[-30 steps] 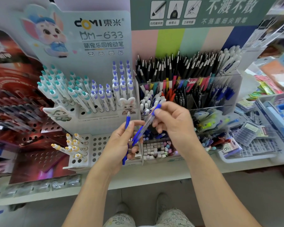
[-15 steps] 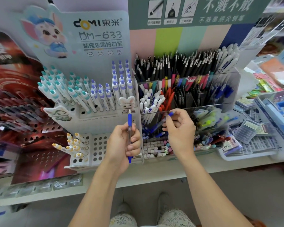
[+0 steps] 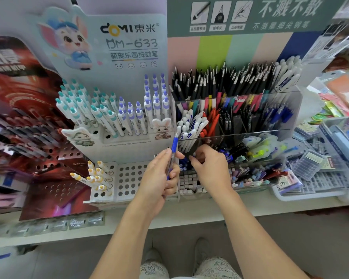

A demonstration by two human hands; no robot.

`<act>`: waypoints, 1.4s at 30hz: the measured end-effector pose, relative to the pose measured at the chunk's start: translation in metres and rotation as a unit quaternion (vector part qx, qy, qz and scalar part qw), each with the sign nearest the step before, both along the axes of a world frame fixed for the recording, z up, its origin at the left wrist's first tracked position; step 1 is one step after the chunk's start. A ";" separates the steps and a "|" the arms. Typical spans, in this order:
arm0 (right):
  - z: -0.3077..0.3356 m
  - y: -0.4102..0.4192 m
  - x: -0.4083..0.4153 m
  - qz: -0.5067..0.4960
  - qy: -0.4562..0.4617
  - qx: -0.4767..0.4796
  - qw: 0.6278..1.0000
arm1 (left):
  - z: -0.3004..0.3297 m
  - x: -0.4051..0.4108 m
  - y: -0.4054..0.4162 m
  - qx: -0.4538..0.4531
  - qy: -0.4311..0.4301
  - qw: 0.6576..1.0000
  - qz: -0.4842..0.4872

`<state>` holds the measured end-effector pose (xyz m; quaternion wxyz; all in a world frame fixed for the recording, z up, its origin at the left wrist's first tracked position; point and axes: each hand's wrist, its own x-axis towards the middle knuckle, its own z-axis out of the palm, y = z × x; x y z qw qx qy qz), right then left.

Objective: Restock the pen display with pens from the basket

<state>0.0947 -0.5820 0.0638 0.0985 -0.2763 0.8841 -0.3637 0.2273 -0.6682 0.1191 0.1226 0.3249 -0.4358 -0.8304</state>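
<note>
My left hand (image 3: pixel 159 178) grips a blue pen (image 3: pixel 174 148) upright, its tip pointing up, just left of the clear acrylic pen display (image 3: pixel 250 132). My right hand (image 3: pixel 212 168) reaches into the display's low front compartment, where several blue pens (image 3: pixel 183 165) stand. Its curled fingertips pinch the top of a second blue pen, which is mostly hidden behind the fingers and the compartment wall. The display's upper tiers hold black, white, red and blue pens. No basket is clearly in view.
A white DOMI stand (image 3: pixel 129 150) with teal, purple and yellow pens sits to the left. Small erasers (image 3: pixel 189 180) fill a box below my hands. At the right are a white tray (image 3: pixel 280 195) of refill packs and a clear bin (image 3: pixel 343 129). The shelf edge (image 3: pixel 189 216) runs in front.
My right hand took one pen from my left hand, carried it to the acrylic display and lowered it into the front compartment. My left hand turned its remaining pen upright.
</note>
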 end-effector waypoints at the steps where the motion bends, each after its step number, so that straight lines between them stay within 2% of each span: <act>1: -0.001 -0.002 0.003 0.003 0.013 0.021 1.000 | 0.000 0.000 0.000 -0.007 -0.001 1.000 0.001; 4: -0.005 -0.007 0.007 0.006 0.044 0.055 0.998 | -0.001 -0.001 0.002 -0.021 -0.011 1.000 0.003; 7: 0.004 -0.004 0.006 0.000 0.024 0.059 0.998 | -0.003 -0.001 0.002 -0.023 -0.015 1.000 0.006; 11: 0.047 0.013 0.001 -0.018 0.018 -0.079 0.997 | -0.003 -0.001 0.002 -0.024 -0.005 1.000 0.003; 12: 0.059 0.016 -0.001 -0.010 -0.019 -0.114 0.993 | -0.004 -0.002 0.002 -0.031 -0.002 1.000 -0.004; 13: 0.069 0.018 -0.003 0.007 -0.098 -0.146 0.984 | -0.003 -0.003 0.002 -0.040 0.000 0.999 -0.015; 15: 0.079 0.021 -0.005 0.048 -0.310 -0.203 0.928 | -0.004 -0.006 0.004 -0.057 0.002 0.998 -0.040; 16: 0.078 0.022 -0.004 0.064 -0.377 -0.226 0.896 | -0.004 -0.008 0.005 -0.060 0.002 0.997 -0.051; 18: 0.072 0.025 0.000 0.069 -0.415 -0.254 0.871 | -0.003 -0.010 0.008 -0.058 -0.009 0.997 -0.058; 20: 0.067 0.029 0.001 0.056 -0.403 -0.257 0.877 | -0.002 -0.012 0.011 -0.070 -0.033 0.996 -0.043; 24: 0.069 0.034 -0.003 0.016 -0.324 -0.245 0.914 | -0.002 -0.014 0.017 -0.117 -0.053 0.992 -0.001; 28: 0.076 0.032 -0.005 -0.077 -0.272 -0.346 0.895 | -0.001 -0.017 0.019 -0.124 -0.043 0.990 0.052; 31: 0.072 0.032 -0.013 -0.140 -0.182 -0.381 0.895 | 0.000 -0.014 0.013 -0.125 -0.043 0.987 0.092; 37: 0.044 0.023 0.001 -0.078 -0.088 -0.274 0.954 | -0.005 -0.006 0.008 -0.110 -0.061 0.983 0.131; 42: 0.039 0.011 0.014 -0.046 -0.063 -0.251 0.965 | -0.008 0.001 0.008 -0.103 -0.059 0.985 0.128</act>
